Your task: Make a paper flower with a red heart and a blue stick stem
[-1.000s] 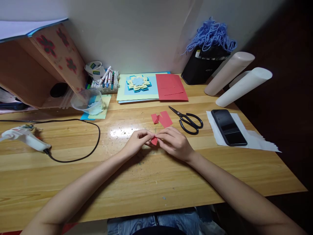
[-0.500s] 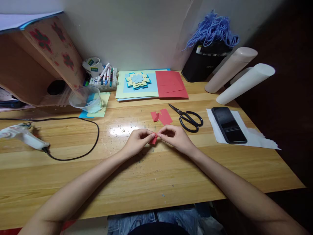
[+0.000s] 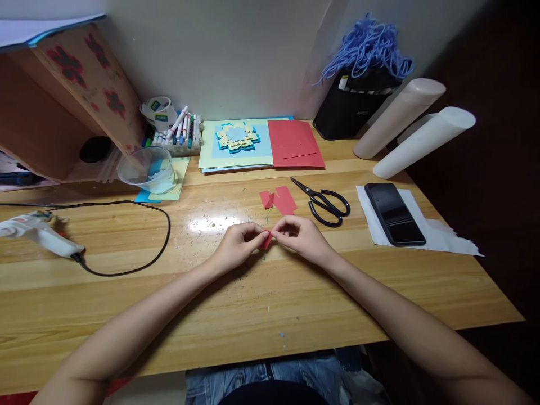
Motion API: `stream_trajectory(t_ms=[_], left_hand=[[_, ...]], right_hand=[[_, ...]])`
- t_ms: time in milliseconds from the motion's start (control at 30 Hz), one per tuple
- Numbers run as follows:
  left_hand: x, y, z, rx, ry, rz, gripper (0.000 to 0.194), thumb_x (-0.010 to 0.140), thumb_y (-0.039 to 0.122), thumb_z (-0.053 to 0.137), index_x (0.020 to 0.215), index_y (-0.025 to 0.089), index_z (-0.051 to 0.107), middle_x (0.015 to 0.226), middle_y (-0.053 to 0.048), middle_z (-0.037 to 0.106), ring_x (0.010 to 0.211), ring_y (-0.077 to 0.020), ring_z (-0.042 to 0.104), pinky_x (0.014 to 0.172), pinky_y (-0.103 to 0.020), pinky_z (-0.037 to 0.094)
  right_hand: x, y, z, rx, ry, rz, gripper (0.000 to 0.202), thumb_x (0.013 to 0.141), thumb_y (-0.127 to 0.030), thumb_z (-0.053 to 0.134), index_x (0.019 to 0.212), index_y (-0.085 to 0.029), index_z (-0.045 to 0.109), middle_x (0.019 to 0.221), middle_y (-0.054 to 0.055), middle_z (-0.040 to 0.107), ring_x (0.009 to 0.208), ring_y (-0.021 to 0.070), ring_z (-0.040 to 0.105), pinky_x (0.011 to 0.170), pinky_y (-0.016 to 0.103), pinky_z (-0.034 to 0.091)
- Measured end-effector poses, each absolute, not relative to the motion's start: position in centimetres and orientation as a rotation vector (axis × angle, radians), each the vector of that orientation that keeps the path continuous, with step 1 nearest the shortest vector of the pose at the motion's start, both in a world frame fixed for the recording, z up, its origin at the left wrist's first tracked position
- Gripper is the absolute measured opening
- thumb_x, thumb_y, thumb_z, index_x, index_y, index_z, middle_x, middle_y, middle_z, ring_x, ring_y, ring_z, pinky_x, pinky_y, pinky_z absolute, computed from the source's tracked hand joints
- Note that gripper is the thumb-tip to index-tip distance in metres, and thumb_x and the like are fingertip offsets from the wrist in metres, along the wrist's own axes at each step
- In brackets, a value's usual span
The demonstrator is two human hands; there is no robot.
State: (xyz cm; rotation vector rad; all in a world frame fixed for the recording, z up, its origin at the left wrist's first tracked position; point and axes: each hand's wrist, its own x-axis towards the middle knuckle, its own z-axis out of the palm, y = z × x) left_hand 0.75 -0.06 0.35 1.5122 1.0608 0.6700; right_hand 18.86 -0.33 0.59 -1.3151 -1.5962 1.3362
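Between my two hands is a small folded piece of red paper (image 3: pixel 266 241), held just above the wooden table. My left hand (image 3: pixel 237 246) pinches its left side between thumb and fingers. From the other side, my right hand (image 3: pixel 304 241) pinches the paper's upper right edge with thumb and fingertips. Fingers cover part of the paper, so its full shape is hidden. Just beyond my hands lie a small red paper scrap (image 3: pixel 266 199) and a larger red paper piece (image 3: pixel 286 200). Black-handled scissors (image 3: pixel 323 203) rest to their right, blades pointing up and left.
Paper sheets (image 3: pixel 206 152) with a layered paper flower (image 3: pixel 237 136) and red paper (image 3: pixel 295 138) lie at the back. A glue gun (image 3: pixel 50 236) with a looped cord is left. Right are a phone (image 3: pixel 394 214) and white rolls (image 3: pixel 426 143). Markers (image 3: pixel 183 129) stand behind a plastic bowl (image 3: pixel 147 169).
Both hands keep their pinch on the red paper, which is turned slightly between the fingers. The view has shifted a little; the other things stay in place.
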Motion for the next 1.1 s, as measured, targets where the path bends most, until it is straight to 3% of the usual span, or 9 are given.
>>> stream_trajectory(t_ms=[333,500,833,1100], left_hand=[[1.01,0.37,0.65,1.263,0.957,0.73,0.022,0.077,0.033,0.059,0.075,0.012,0.058,0.072,-0.005,0.063,0.064,-0.0122,0.059,0.066,-0.028,0.047],[0.91,0.26,0.5,1.338,0.98,0.723,0.022,0.076,0.033,0.06,0.074,0.012,0.058,0.07,-0.004,0.062,0.063,-0.0115,0.057,0.063,-0.026,0.045],[0.66,0.22,0.48,1.453,0.999,0.678,0.02,0.076,0.032,0.059,0.072,0.013,0.055,0.07,-0.003,0.061,0.062,-0.0109,0.054,0.06,-0.024,0.042],[0.69,0.19,0.21,1.414,1.04,0.675,0.017,0.073,0.029,0.059,0.069,0.014,0.051,0.064,-0.001,0.057,0.058,-0.01,0.051,0.055,-0.023,0.039]], right_hand=[[18.43,-0.47,0.64,-1.246,-1.498,1.364,0.015,0.072,-0.03,0.063,0.072,-0.016,0.058,0.069,0.0,0.058,0.061,0.0103,0.051,0.058,0.024,0.042],[18.3,-0.56,0.58,-1.232,-1.5,1.397,0.017,0.072,-0.031,0.063,0.077,-0.016,0.058,0.073,0.001,0.06,0.064,0.0115,0.054,0.06,0.025,0.043],[18.27,-0.53,0.75,-1.213,-1.469,1.441,0.016,0.071,-0.029,0.064,0.065,-0.016,0.057,0.064,0.0,0.059,0.062,0.0117,0.054,0.061,0.025,0.043],[18.23,-0.3,1.18,-1.175,-1.479,1.507,0.019,0.073,-0.033,0.061,0.066,-0.016,0.055,0.064,-0.001,0.055,0.059,0.0101,0.05,0.06,0.024,0.042]])
